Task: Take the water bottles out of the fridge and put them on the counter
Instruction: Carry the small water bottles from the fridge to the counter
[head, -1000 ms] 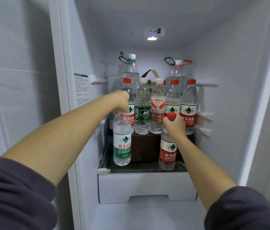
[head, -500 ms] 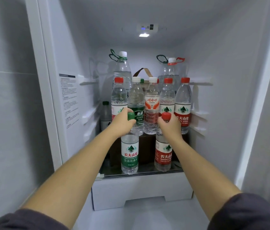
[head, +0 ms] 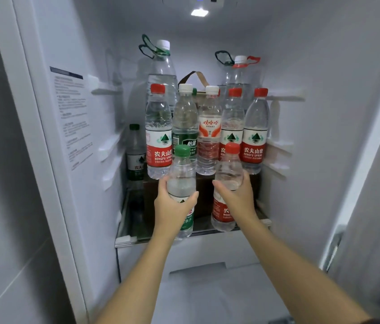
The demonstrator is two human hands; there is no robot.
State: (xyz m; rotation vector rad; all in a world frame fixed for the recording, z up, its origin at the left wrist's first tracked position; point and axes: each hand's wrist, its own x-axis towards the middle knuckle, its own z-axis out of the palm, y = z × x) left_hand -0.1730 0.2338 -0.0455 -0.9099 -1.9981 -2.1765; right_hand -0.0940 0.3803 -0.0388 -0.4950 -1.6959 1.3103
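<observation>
**Fridge (head: 324, 136) interior: two grips confirmed**

Your left hand (head: 175, 204) grips the green-capped bottle (head: 182, 174). Your right hand (head: 235, 195) grips the red-capped bottle (head: 228, 164). Both bottles are at the front edge of the shelf (head: 126, 238). Close behind them a row of five bottles (head: 208, 136) stands on a brown box (head: 204, 195), with two large jugs (head: 162, 73) at the rear.

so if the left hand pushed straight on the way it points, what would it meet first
Probably the brown box, right behind the left hand and the green-capped bottle it grips; depth is unclear.
</observation>
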